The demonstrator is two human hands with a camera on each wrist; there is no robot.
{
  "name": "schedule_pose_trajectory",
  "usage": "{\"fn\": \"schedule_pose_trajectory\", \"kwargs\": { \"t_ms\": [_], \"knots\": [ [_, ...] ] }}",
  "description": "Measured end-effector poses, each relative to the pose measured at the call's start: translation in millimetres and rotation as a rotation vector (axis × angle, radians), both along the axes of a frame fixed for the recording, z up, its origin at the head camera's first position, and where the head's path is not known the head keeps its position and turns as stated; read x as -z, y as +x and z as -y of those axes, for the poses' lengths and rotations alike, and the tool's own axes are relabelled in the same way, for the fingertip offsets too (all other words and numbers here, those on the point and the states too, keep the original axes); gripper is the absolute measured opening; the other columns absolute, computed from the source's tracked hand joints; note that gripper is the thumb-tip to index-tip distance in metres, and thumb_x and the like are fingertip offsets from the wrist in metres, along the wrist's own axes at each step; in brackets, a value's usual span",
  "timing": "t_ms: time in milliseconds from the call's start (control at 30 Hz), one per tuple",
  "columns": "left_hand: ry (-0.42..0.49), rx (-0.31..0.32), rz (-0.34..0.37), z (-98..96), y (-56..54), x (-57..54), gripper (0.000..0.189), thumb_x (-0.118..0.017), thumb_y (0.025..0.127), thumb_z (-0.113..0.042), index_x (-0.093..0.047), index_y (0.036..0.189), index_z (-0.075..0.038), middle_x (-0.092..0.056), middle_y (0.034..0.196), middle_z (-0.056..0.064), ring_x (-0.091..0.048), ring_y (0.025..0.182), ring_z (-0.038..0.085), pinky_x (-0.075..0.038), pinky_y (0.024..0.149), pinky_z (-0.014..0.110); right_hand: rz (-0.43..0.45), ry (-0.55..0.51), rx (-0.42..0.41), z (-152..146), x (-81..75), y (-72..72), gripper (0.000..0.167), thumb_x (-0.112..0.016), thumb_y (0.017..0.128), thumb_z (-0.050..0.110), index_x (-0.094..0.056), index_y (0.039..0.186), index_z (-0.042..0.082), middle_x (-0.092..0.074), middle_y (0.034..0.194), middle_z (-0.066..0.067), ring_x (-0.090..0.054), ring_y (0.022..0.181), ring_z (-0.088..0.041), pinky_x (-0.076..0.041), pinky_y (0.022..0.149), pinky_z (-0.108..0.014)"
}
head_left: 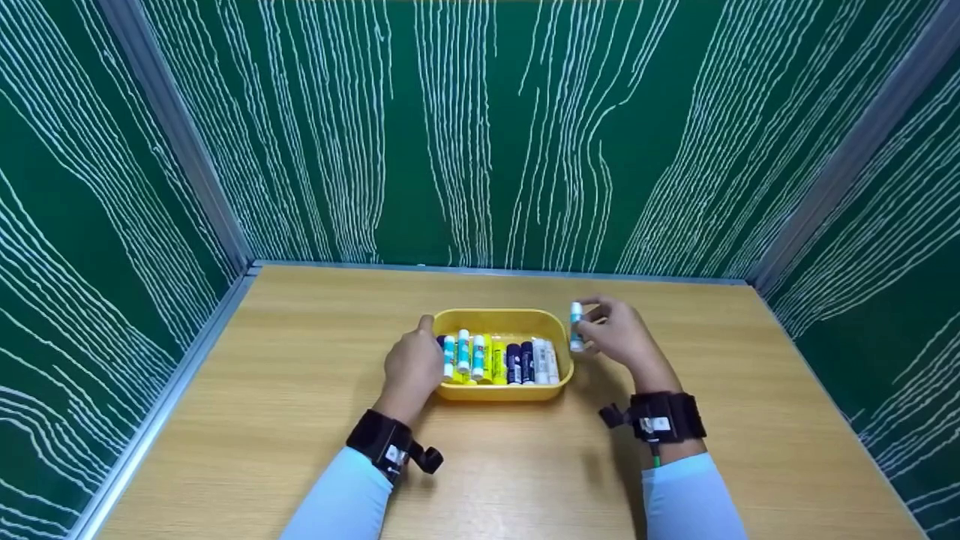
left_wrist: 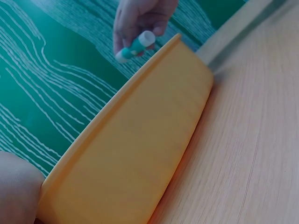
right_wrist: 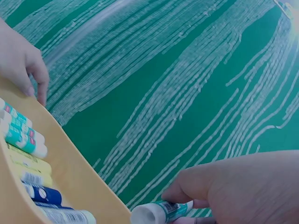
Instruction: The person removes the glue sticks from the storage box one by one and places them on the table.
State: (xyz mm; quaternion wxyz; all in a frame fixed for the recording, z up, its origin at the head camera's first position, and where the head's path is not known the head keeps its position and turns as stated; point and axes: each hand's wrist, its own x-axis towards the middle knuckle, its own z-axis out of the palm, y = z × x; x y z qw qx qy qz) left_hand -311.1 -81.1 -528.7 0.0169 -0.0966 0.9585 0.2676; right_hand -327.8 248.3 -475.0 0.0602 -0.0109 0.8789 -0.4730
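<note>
A yellow plastic tub sits on the table, holding a row of glue sticks: teal-and-white ones, yellow ones, dark blue ones and white ones. My left hand grips the tub's left end, its fingers bent over the rim in the right wrist view. Just beyond the right end, my right hand pinches a teal-and-white glue stick between thumb and fingers. In the head view that stick is nearly upright; the left wrist view shows it above the rim level.
The wooden table stretches out on both sides of the tub. Green panels with white wavy lines enclose the back and sides, joined by grey metal posts. Each wrist wears a black strap with a small device.
</note>
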Motion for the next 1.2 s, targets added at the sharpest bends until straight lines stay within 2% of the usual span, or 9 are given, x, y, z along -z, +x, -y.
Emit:
{"fn": "schedule_pose_trajectory", "kwargs": {
  "t_ms": [267, 500, 733, 867, 1067, 1200],
  "knots": [
    [-0.045, 0.036, -0.075, 2.8, 0.6, 4.9, 0.052, -0.051, 0.12, -0.018, -0.046, 0.171, -0.011, -0.081, 0.133, 0.021, -0.081, 0.107, 0.031, -0.069, 0.093, 0.049, 0.077, 0.041, -0.001, -15, 14.1, -6.5, 0.051, -0.071, 0.106, 0.014, -0.059, 0.155, 0.003, -0.072, 0.125, -0.023, -0.076, 0.095, -0.025, -0.069, 0.089, -0.042],
    [-0.035, 0.04, -0.08, 3.5, 0.7, 6.4, 0.052, -0.05, 0.12, -0.018, -0.045, 0.171, -0.011, -0.079, 0.139, 0.022, -0.081, 0.115, 0.033, -0.068, 0.099, 0.051, 0.199, 0.028, -0.022, -18, 32.9, -10.2, 0.047, -0.076, 0.104, 0.015, -0.063, 0.148, 0.006, -0.076, 0.116, -0.02, -0.078, 0.095, -0.032, -0.069, 0.091, -0.048],
    [-0.028, 0.033, -0.055, 1.4, 1.2, 5.6, 0.054, -0.051, 0.12, -0.017, -0.043, 0.173, -0.013, -0.079, 0.139, 0.021, -0.081, 0.114, 0.032, -0.068, 0.1, 0.049, 0.205, 0.098, -0.058, -17, 50.0, -14.2, 0.043, -0.078, 0.1, 0.014, -0.071, 0.142, 0.008, -0.078, 0.113, -0.014, -0.074, 0.094, -0.028, -0.062, 0.082, -0.036],
    [-0.024, 0.033, -0.05, 1.5, 1.8, 5.5, 0.055, -0.051, 0.12, -0.018, -0.042, 0.174, -0.012, -0.079, 0.138, 0.021, -0.081, 0.112, 0.03, -0.069, 0.099, 0.049, 0.215, 0.115, -0.08, -15, 55.0, -15.1, 0.04, -0.077, 0.102, 0.017, -0.071, 0.14, 0.009, -0.077, 0.105, -0.012, -0.07, 0.091, -0.026, -0.057, 0.078, -0.033],
    [-0.028, 0.03, -0.059, 2.0, 2.3, 3.8, 0.055, -0.052, 0.12, -0.018, -0.042, 0.174, -0.012, -0.078, 0.14, 0.021, -0.081, 0.113, 0.031, -0.069, 0.1, 0.048, 0.21, 0.079, -0.105, -7, 56.8, -13.6, 0.034, -0.073, 0.106, 0.015, -0.07, 0.139, 0.005, -0.076, 0.097, -0.011, -0.07, 0.082, -0.024, -0.058, 0.073, -0.032],
    [-0.033, 0.025, -0.059, 1.1, 2.1, 2.3, 0.056, -0.055, 0.119, -0.017, -0.043, 0.174, -0.012, -0.078, 0.141, 0.021, -0.081, 0.114, 0.031, -0.068, 0.101, 0.049, 0.262, -0.039, -0.065, -4, 57.1, -10.1, 0.031, -0.074, 0.104, 0.011, -0.072, 0.135, 0.007, -0.073, 0.108, -0.012, -0.068, 0.096, -0.029, -0.056, 0.079, -0.034]
  ]
}}
